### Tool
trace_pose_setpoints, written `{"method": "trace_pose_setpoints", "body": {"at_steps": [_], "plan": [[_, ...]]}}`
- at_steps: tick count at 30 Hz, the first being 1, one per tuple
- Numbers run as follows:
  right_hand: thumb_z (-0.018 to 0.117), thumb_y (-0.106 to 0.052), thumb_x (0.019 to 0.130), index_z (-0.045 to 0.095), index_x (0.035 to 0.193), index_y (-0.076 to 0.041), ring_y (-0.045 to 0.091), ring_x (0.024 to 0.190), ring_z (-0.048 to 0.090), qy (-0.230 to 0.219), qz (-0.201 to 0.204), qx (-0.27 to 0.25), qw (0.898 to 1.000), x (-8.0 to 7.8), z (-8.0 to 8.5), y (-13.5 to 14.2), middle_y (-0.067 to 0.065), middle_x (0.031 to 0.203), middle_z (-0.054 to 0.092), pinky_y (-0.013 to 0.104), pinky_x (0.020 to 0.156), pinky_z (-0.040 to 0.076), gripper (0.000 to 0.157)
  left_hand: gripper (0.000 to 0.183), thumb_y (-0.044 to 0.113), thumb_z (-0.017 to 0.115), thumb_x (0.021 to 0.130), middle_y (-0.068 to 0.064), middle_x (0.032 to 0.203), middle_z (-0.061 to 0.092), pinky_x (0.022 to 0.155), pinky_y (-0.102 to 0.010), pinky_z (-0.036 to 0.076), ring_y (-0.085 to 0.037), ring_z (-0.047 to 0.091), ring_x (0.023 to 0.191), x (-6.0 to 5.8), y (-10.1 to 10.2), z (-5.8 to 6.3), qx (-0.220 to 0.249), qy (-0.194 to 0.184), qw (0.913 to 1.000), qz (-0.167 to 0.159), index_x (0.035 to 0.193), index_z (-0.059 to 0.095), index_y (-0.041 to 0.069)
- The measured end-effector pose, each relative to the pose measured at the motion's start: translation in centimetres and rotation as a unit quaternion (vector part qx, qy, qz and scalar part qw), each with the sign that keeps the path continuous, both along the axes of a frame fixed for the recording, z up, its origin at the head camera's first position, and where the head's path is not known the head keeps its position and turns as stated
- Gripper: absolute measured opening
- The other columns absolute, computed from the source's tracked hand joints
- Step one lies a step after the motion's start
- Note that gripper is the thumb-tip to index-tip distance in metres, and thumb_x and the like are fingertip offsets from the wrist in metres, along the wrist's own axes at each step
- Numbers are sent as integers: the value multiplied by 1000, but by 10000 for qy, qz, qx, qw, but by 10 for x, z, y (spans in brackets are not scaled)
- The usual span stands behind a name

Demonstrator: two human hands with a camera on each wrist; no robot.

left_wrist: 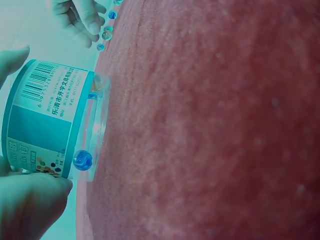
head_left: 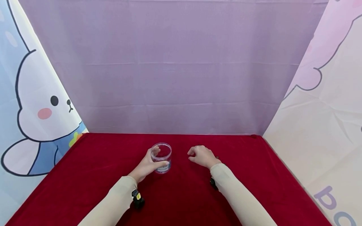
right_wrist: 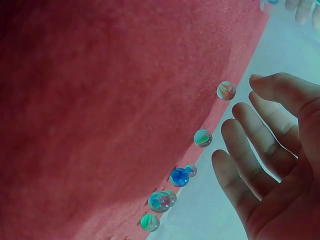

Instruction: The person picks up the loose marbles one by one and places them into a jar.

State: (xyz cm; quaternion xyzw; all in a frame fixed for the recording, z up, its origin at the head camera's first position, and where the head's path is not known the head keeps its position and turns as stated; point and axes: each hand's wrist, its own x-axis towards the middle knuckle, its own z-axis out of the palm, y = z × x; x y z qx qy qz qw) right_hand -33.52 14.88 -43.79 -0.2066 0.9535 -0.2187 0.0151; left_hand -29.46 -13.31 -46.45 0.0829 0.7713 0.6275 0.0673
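Observation:
A clear plastic jar with a printed label stands upright on the red cloth, its mouth uncovered. My left hand grips it from the left, thumb across the near side and fingers round the far side. Low inside it, a blue marble and another small one show in the left wrist view. To the right, my right hand hovers near several glass marbles, fingers loosely bent and holding nothing. Its fingertips come close to a yellow-streaked marble and a green-streaked marble. A blue marble lies farther along.
Red cloth covers the table. A plain purple curtain hangs behind it. Printed cloth with a cartoon animal stands on the left, and a pale printed sheet borders the right side.

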Motion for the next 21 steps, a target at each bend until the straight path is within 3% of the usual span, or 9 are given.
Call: {"method": "trace_pose_setpoints", "body": {"at_steps": [14, 21], "plan": [[75, -22, 92, 74, 110, -18, 15, 98, 65, -316, -195, 204, 9991, -2, -4, -1, -4, 106, 69, 37, 82, 54, 18, 100, 36, 88, 77, -8, 157, 33, 111, -56, 34, -32, 27, 145, 0, -1, 0, -15, -19, 10000, -4, 152, 24, 17], [74, -20, 92, 74, 107, -19, 15, 96, 65, -264, -211, 319, 9989, -2, -5, -1, -4, 104, 70, 37, 80, 54, 15, 101, 37, 88, 77, -8, 157, 33, 111, -57, 34, -32, 26, 145, -1, -1, -1, -8, -19, 10000, -35, 152, 23, 17]]}}
